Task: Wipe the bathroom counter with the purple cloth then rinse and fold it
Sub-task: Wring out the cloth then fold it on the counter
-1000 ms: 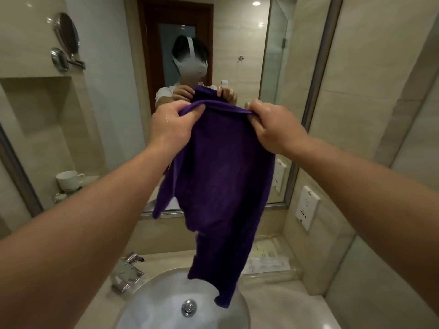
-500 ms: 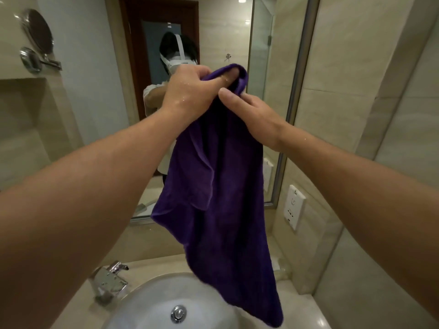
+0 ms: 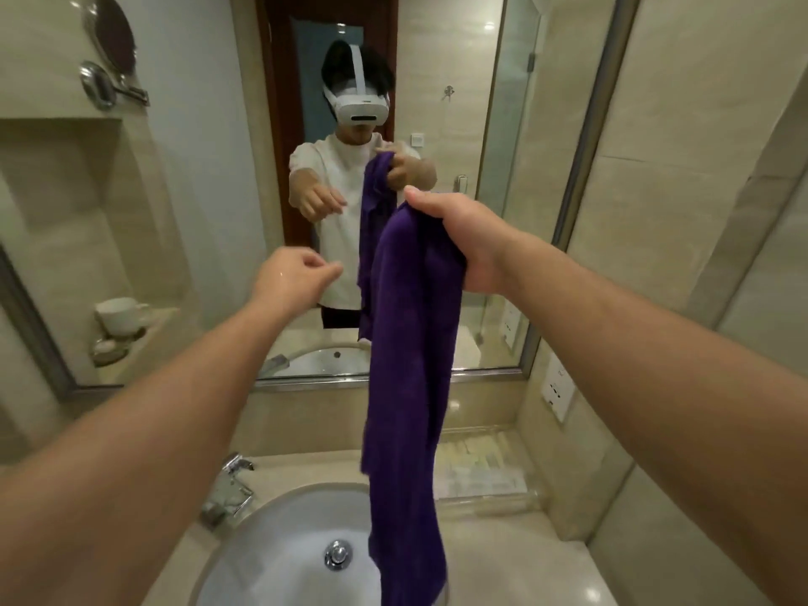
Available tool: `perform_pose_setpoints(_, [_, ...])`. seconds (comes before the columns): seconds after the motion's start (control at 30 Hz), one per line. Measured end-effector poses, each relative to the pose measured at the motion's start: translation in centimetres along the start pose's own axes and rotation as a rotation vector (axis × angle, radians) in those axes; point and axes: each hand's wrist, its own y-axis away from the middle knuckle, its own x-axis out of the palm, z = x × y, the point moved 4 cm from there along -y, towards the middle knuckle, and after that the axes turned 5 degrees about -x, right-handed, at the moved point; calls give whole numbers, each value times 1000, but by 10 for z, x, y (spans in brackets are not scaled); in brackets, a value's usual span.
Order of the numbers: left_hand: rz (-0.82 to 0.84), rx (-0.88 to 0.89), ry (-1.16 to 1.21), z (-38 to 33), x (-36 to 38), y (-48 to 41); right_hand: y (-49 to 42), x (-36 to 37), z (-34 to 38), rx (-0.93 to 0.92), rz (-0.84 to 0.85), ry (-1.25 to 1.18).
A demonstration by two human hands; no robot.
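Left grip (image 3: 297, 277) loosely curled, holds nothing, near purple cloth (image 3: 411, 343). Cloth hangs long over sink basin (image 3: 271, 553), its bunched top clenched in right grip (image 3: 459, 242). Looks soft, limp, prob. damp & light; best taken at a top corner w/ left grip.

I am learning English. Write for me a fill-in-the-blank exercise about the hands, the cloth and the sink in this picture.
1. The right hand grips the ____ cloth.
2. The left hand holds ____.
3. The faucet stands to the ____ of the sink.

Missing words: purple; nothing; left.
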Motion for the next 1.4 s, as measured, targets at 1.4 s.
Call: perform_pose_setpoints(1.4, [891, -77, 1437, -51, 28, 45, -10, -27, -68, 305, 390, 193])
